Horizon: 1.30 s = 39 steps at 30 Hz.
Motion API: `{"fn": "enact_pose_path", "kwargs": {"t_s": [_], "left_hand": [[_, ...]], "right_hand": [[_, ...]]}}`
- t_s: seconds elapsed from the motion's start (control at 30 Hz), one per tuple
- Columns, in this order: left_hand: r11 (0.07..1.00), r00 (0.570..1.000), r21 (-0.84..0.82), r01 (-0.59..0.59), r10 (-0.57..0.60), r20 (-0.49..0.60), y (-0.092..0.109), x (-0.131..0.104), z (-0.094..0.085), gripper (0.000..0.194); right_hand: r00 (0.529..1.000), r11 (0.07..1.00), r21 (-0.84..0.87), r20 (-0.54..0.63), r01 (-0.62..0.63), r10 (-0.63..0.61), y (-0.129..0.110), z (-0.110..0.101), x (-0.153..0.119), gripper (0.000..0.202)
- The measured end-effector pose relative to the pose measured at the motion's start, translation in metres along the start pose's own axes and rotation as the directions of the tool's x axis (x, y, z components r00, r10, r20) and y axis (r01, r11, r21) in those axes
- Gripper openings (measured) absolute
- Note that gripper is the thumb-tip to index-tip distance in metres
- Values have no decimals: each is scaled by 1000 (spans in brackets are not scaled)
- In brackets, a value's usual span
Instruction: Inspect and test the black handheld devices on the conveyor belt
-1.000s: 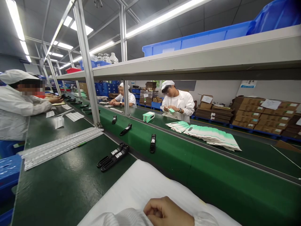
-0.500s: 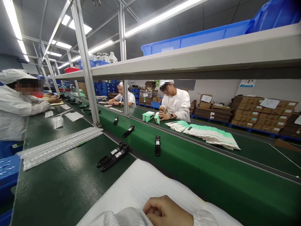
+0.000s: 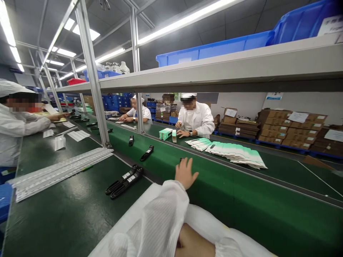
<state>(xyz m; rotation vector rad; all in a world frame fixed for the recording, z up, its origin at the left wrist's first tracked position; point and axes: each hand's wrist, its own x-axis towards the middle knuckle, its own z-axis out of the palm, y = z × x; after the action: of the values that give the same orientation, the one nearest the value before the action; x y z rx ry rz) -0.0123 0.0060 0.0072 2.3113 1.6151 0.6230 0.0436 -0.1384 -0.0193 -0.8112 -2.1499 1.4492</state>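
My left hand point(image 3: 186, 174) reaches out over the green conveyor belt point(image 3: 227, 189), fingers spread and thumb out to the right. Just past its fingertips shows the dark end of a black elongated plastic part point(image 3: 182, 159); the rest is hidden behind the hand. Low in the view, my right hand point(image 3: 197, 242) rests over white fabric point(image 3: 211, 223). My left sleeve covers its fingers. Two similar black parts with white labels point(image 3: 124, 181) lie side by side on the table's edge, left of my left arm. Others sit farther up the belt, including one black part point(image 3: 147, 153).
White strips point(image 3: 64, 171) lie stacked on the left table point(image 3: 64, 210). A metal post point(image 3: 92, 78) and an overhead shelf point(image 3: 214, 69) with blue bins point(image 3: 214, 46) frame the belt. Across it, a co-worker point(image 3: 195, 116) sits behind green-and-white flat cartons point(image 3: 235, 152). Another person point(image 3: 18, 125) works at left.
My left hand has come into view, extending forward over the belt to the nearest black part. My right hand stays low, now partly covered by the left sleeve. The view has shifted slightly.
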Motion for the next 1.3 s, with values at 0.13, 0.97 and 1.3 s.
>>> {"fn": "enact_pose_path", "kwargs": {"t_s": [0.13,0.97,1.3], "left_hand": [[956,955,166,243,-266,132,-31,12,29,71],[-80,874,-885,459,-136,466,18,9,19,27],[-116,870,-865,487,-15,492,35,-12,23,51]], "right_hand": [[998,998,50,-44,39,-37,-1,3,3,13],[965,958,276,-219,-83,146,-1,-48,-7,8],[447,926,330,-867,185,220,31,-107,-36,39]]}}
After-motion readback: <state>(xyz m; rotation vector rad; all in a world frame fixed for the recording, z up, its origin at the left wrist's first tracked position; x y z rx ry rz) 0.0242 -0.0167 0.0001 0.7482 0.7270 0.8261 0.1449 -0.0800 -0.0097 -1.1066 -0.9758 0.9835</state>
